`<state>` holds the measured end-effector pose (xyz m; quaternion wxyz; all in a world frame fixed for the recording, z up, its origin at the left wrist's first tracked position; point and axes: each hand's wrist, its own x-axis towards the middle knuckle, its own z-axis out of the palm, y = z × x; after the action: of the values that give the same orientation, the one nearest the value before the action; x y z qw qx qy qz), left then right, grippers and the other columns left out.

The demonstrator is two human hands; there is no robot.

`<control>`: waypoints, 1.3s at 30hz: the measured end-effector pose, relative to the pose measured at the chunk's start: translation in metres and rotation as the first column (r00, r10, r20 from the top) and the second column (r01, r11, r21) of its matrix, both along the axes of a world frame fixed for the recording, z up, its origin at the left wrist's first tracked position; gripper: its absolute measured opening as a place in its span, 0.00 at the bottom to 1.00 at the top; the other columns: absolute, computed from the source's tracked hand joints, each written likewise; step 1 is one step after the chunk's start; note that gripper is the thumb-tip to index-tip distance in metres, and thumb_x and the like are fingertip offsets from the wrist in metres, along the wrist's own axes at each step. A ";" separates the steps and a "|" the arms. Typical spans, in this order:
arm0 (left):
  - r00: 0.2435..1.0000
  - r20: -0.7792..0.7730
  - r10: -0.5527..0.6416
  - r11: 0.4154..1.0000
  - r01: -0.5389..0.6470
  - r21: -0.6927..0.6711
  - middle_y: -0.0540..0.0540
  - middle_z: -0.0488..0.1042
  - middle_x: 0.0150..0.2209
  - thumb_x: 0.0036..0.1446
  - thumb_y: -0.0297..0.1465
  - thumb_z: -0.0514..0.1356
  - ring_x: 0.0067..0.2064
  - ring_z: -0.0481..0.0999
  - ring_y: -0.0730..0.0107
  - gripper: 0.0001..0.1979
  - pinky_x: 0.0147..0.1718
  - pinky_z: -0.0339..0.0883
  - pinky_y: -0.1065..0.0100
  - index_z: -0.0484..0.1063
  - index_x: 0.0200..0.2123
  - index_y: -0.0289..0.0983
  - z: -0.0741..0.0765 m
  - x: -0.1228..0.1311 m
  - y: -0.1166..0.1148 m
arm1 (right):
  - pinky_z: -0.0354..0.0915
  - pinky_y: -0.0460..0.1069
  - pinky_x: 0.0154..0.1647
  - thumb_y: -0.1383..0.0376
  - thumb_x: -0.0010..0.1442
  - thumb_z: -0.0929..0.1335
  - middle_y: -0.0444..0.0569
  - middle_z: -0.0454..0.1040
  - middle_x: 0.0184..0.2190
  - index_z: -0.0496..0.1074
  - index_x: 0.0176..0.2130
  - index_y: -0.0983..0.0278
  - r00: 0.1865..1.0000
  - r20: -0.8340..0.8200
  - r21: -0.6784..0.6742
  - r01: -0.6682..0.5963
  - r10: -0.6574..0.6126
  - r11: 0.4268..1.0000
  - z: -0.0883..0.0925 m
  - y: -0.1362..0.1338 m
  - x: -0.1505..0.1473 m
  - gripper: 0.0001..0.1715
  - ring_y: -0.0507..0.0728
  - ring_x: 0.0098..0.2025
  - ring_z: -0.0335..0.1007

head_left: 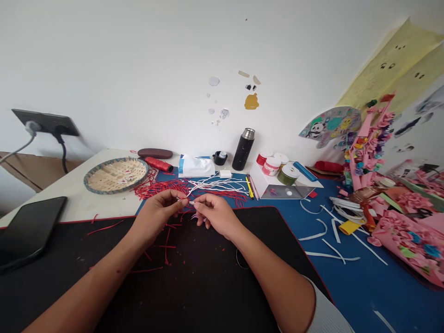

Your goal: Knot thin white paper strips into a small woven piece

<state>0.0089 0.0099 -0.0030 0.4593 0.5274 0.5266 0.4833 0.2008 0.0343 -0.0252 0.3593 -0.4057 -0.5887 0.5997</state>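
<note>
"What are the hands doing?"

"The left hand (156, 215) and right hand (215, 215) meet above the black mat (222, 277), thumbs and forefingers pinching a thin white strip (189, 202) between them."

"Why hold it so close?"

"Probably for control; something that fine seems to need both sets of fingertips."

"And the other material?"

"More white strips (217, 185) lie just beyond the hands, across tangled red strands (163, 188), apparently kept within easy reach. A woven bamboo tray (104, 188) sits further left."
</note>
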 end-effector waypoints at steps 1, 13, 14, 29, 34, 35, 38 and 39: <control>1.000 0.006 0.003 1.000 -0.003 0.004 0.51 0.76 0.28 0.48 0.46 0.74 0.29 0.71 0.68 0.19 0.29 0.63 0.68 0.79 0.35 0.39 0.000 0.000 0.000 | 0.60 0.42 0.16 0.59 0.65 0.70 0.43 0.74 0.29 0.72 0.42 0.64 1.000 0.009 -0.009 -0.013 0.013 1.000 0.000 -0.001 0.000 0.10 0.50 0.23 0.74; 0.981 0.153 -0.120 0.992 0.125 -0.026 0.49 0.79 0.32 0.47 0.43 0.76 0.33 0.77 0.64 0.18 0.35 0.70 0.65 0.78 0.36 0.40 -0.007 0.003 0.001 | 0.59 0.42 0.17 0.56 0.63 0.73 0.43 0.75 0.27 0.73 0.40 0.64 0.995 -0.082 -0.104 -0.072 0.064 0.992 0.004 -0.004 -0.002 0.14 0.50 0.23 0.74; 0.982 0.146 -0.122 0.992 0.127 -0.026 0.49 0.79 0.32 0.47 0.44 0.75 0.34 0.77 0.64 0.18 0.36 0.70 0.64 0.78 0.35 0.40 -0.008 0.003 0.001 | 0.58 0.42 0.18 0.56 0.63 0.73 0.43 0.75 0.27 0.73 0.41 0.64 0.994 -0.084 -0.103 -0.082 0.074 0.991 0.004 -0.004 -0.002 0.14 0.50 0.23 0.74; 0.998 0.050 -0.025 1.000 0.024 0.009 0.49 0.76 0.30 0.48 0.48 0.74 0.30 0.72 0.66 0.19 0.32 0.67 0.66 0.77 0.30 0.40 -0.003 0.000 0.001 | 0.59 0.42 0.19 0.55 0.63 0.72 0.44 0.74 0.28 0.76 0.41 0.64 0.996 -0.081 -0.071 0.029 -0.034 0.997 0.010 -0.001 0.003 0.14 0.50 0.24 0.73; 0.999 0.002 -0.041 0.999 0.041 -0.012 0.49 0.78 0.28 0.47 0.50 0.74 0.31 0.74 0.63 0.21 0.32 0.67 0.66 0.78 0.34 0.40 -0.002 0.001 0.000 | 0.59 0.43 0.19 0.54 0.62 0.72 0.41 0.71 0.26 0.75 0.40 0.63 0.978 -0.159 -0.022 0.132 -0.134 0.991 0.015 0.001 0.005 0.14 0.49 0.22 0.69; 0.999 0.012 -0.041 0.999 0.042 -0.017 0.49 0.80 0.30 0.46 0.49 0.74 0.32 0.76 0.62 0.21 0.33 0.68 0.65 0.79 0.35 0.41 -0.003 0.002 0.000 | 0.59 0.44 0.18 0.54 0.61 0.72 0.41 0.70 0.25 0.75 0.39 0.63 0.976 -0.163 -0.001 0.145 -0.143 0.989 0.016 0.002 0.005 0.14 0.49 0.21 0.68; 0.998 0.035 -0.059 0.998 0.059 -0.021 0.48 0.82 0.32 0.45 0.48 0.75 0.34 0.77 0.61 0.23 0.35 0.69 0.64 0.79 0.39 0.41 -0.003 0.002 0.000 | 0.58 0.44 0.18 0.53 0.61 0.71 0.40 0.70 0.25 0.74 0.38 0.62 0.977 -0.143 0.067 0.168 -0.157 0.984 0.016 0.001 0.004 0.15 0.48 0.20 0.66; 0.997 0.037 -0.068 0.997 0.069 -0.020 0.48 0.82 0.32 0.46 0.47 0.75 0.35 0.77 0.61 0.23 0.36 0.69 0.64 0.78 0.40 0.41 -0.003 0.002 0.000 | 0.58 0.44 0.18 0.53 0.62 0.71 0.40 0.70 0.25 0.74 0.39 0.62 0.979 -0.131 0.085 0.168 -0.156 0.982 0.015 0.001 0.004 0.15 0.48 0.20 0.65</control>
<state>0.0111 0.0102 -0.0062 0.4908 0.5311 0.5051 0.4712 0.2048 0.0351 -0.0098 0.4619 -0.3965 -0.5583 0.5637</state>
